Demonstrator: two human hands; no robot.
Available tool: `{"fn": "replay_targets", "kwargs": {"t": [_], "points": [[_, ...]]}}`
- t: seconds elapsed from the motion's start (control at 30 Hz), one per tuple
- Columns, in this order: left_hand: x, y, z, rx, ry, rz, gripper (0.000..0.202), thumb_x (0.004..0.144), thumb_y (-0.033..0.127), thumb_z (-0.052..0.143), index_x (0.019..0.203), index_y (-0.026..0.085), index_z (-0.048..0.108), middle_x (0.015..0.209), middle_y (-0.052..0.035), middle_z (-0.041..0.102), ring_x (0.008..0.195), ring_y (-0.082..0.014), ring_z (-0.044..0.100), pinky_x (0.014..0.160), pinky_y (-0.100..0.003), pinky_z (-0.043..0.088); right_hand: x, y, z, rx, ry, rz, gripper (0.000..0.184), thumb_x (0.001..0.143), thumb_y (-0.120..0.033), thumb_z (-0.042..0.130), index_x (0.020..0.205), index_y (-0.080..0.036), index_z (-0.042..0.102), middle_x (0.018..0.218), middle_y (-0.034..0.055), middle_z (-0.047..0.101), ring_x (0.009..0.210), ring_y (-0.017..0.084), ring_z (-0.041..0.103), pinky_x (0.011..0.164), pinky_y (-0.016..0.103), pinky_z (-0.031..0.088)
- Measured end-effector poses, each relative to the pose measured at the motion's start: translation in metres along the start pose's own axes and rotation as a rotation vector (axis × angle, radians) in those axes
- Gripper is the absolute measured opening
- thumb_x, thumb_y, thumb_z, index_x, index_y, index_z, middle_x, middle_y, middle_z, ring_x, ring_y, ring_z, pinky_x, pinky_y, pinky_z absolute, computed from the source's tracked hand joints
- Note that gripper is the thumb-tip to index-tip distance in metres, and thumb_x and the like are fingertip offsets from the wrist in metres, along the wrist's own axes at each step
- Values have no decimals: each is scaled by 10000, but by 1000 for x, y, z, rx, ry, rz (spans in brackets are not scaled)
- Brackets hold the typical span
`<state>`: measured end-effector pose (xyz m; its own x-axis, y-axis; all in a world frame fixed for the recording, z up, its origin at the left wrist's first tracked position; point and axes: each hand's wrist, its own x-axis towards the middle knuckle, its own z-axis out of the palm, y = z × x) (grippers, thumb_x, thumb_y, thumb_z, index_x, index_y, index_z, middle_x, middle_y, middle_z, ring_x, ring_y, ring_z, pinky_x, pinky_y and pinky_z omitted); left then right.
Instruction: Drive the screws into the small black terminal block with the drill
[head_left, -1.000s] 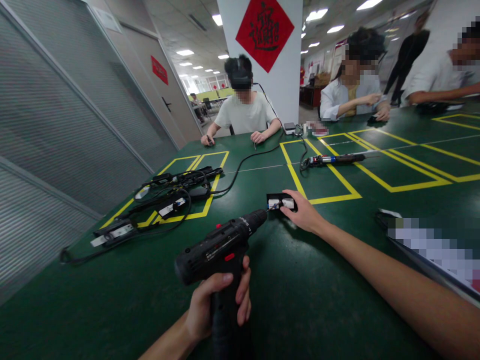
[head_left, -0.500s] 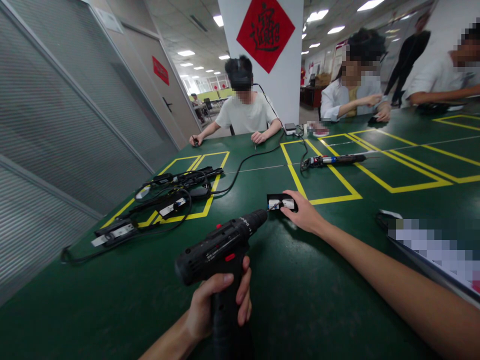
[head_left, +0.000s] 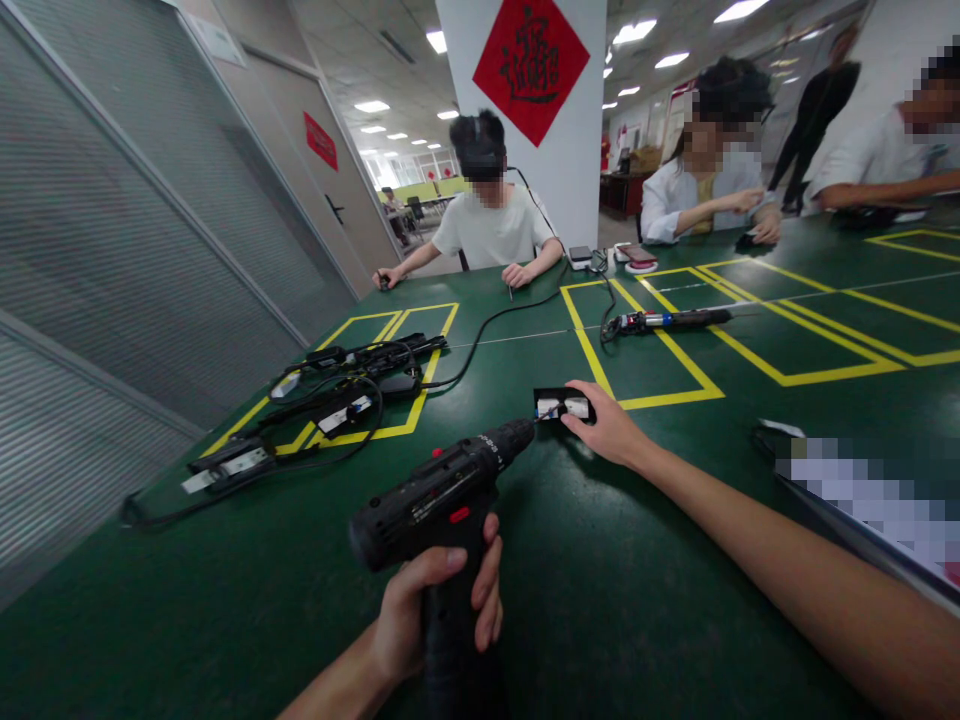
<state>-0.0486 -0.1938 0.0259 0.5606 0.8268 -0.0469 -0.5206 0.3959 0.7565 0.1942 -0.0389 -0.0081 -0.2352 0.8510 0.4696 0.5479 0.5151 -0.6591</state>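
My left hand is wrapped round the handle of a black cordless drill with red buttons. The drill lies across the middle of the view, its chuck pointing away and to the right. Ahead of the chuck, my right hand grips the right end of a small black rectangular case with white parts showing inside. The drill's tip reaches the case's near left corner; whether the two touch, I cannot tell. My fingers hide the case's right end.
The green table has yellow tape outlines. Black cabled devices lie at left. A slim tool with a cord lies beyond my right hand. At right is a blurred flat object. Co-workers sit opposite, one person straight ahead.
My hands, the drill and the case stay in place. Across the table, the hand at the left of the co-worker opposite has shifted slightly left.
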Motion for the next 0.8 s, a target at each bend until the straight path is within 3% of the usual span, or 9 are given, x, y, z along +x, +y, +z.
{"fn": "replay_targets", "kwargs": {"t": [0.8], "points": [[-1,2,3,21,18,-7,275,797,278,369,1025,131,416,626,11,473,455,-146,562,526,-309,437,0,-1,-1,25,-24,5,426,861,-299,553,1258,-196,439,1246,89,501,1086,249,518,903,478,424]]}}
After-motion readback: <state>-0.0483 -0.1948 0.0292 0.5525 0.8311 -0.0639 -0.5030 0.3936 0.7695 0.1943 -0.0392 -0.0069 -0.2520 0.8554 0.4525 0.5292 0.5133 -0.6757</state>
